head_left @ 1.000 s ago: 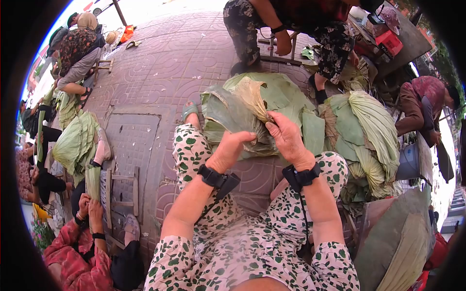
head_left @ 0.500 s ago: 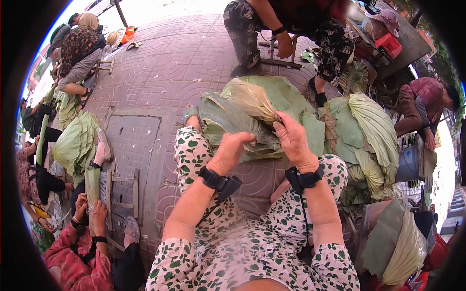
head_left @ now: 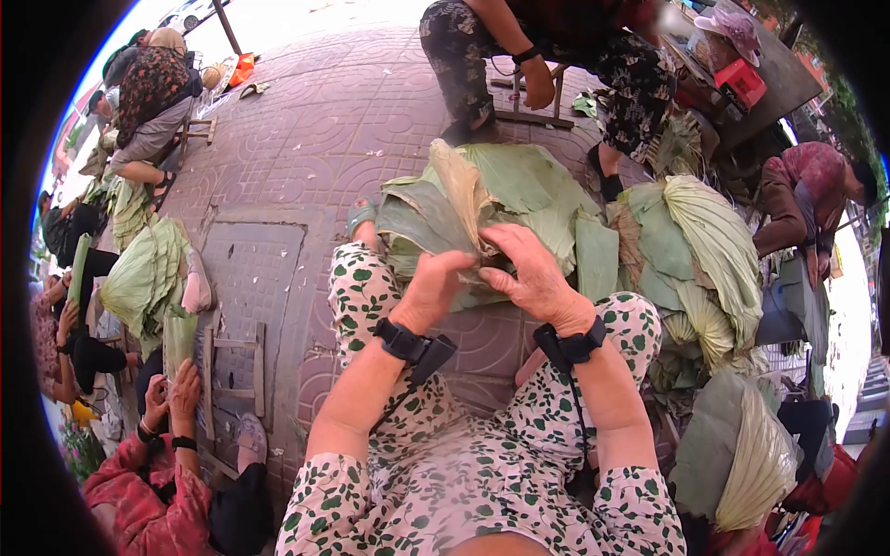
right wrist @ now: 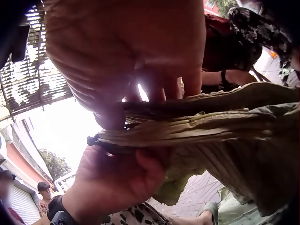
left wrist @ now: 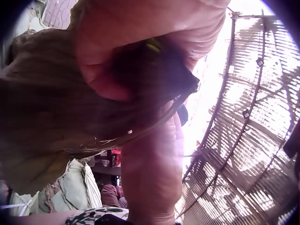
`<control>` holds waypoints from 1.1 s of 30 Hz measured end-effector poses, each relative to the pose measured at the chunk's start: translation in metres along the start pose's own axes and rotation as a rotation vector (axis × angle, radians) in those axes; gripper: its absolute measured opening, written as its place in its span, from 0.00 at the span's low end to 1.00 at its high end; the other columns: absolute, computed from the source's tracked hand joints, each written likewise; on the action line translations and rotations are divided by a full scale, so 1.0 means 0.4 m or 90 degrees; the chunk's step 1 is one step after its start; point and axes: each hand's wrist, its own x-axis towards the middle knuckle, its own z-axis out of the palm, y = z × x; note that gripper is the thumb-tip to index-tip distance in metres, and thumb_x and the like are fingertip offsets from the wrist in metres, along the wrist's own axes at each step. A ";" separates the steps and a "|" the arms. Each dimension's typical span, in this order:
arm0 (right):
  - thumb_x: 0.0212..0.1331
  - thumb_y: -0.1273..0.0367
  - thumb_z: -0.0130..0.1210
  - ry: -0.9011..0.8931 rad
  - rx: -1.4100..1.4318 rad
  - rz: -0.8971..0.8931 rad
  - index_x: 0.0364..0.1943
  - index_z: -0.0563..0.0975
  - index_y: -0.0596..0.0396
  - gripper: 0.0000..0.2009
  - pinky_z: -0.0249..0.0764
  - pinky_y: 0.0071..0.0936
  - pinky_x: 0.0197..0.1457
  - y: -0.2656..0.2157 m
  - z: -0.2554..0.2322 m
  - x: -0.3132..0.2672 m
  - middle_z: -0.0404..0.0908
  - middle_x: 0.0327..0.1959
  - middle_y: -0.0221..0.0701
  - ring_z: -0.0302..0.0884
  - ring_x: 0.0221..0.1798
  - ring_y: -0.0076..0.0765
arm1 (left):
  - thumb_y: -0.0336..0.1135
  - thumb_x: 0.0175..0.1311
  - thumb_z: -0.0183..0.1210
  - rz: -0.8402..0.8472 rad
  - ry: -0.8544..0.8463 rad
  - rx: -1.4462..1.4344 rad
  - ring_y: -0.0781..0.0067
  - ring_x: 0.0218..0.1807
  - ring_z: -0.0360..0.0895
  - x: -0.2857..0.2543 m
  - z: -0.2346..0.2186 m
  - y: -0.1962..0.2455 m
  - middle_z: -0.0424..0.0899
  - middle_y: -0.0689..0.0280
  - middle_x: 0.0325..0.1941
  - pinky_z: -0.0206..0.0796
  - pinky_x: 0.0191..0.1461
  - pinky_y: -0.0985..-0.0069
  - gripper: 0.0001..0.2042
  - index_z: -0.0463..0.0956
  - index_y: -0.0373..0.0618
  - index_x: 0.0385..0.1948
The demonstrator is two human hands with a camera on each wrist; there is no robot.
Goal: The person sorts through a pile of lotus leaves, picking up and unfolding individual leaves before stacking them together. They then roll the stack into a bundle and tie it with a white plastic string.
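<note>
My left hand (head_left: 434,285) grips the gathered base of a dried, folded lotus leaf (head_left: 456,190), tan on one side. In the left wrist view its fingers curl round the dark, bunched leaf (left wrist: 56,98). Close beside it, my right hand (head_left: 536,274) bends over the same base. From the right wrist, its thumb and fingers show at the leaf's pleated edge (right wrist: 187,131), the stem end poking out between both hands. Grey-green leaf (head_left: 408,218) fans out left of the tan part. Beneath lies a flat stack of green lotus leaves (head_left: 547,199) on the paving.
A second heap of folded leaves (head_left: 709,232) stands at the right. More leaves (head_left: 732,454) lie near my right knee. Across from me a person in flowered trousers (head_left: 459,56) sits on a low stool. At left, another person's hands (head_left: 171,394) work by a wooden stool (head_left: 236,366).
The tan leaf has swung more upright. My right hand shifted right, then moved back left toward my left hand, its fingers now bent over the leaf base. My left hand stays nearly in place.
</note>
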 end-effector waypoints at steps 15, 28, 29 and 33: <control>0.49 0.68 0.58 0.011 -0.054 0.025 0.53 0.67 0.60 0.25 0.63 0.37 0.58 0.017 0.006 -0.022 0.68 0.52 0.45 0.64 0.55 0.51 | 0.29 0.52 0.54 -0.019 -0.070 0.056 0.73 0.44 0.72 0.005 0.005 -0.002 0.75 0.65 0.44 0.64 0.49 0.74 0.18 0.69 0.38 0.47; 0.51 0.50 0.56 -0.114 0.020 0.046 0.57 0.63 0.64 0.37 0.55 0.36 0.66 0.033 -0.009 -0.027 0.62 0.59 0.47 0.56 0.64 0.50 | 0.32 0.59 0.51 -0.014 -0.053 0.086 0.77 0.41 0.76 -0.013 0.027 0.013 0.79 0.67 0.41 0.70 0.44 0.76 0.13 0.73 0.39 0.44; 0.51 0.50 0.56 -0.114 0.019 0.046 0.57 0.63 0.64 0.37 0.55 0.36 0.66 0.034 -0.007 -0.028 0.62 0.59 0.47 0.56 0.64 0.50 | 0.32 0.59 0.51 -0.014 -0.057 0.087 0.77 0.42 0.76 -0.013 0.027 0.014 0.78 0.67 0.41 0.70 0.44 0.76 0.13 0.72 0.39 0.44; 0.49 0.52 0.59 -0.072 0.038 0.042 0.56 0.63 0.65 0.36 0.56 0.38 0.64 0.038 0.005 -0.029 0.63 0.56 0.49 0.58 0.60 0.53 | 0.32 0.59 0.51 -0.019 -0.053 0.092 0.77 0.42 0.76 -0.008 0.018 0.009 0.78 0.67 0.41 0.69 0.45 0.75 0.13 0.72 0.39 0.45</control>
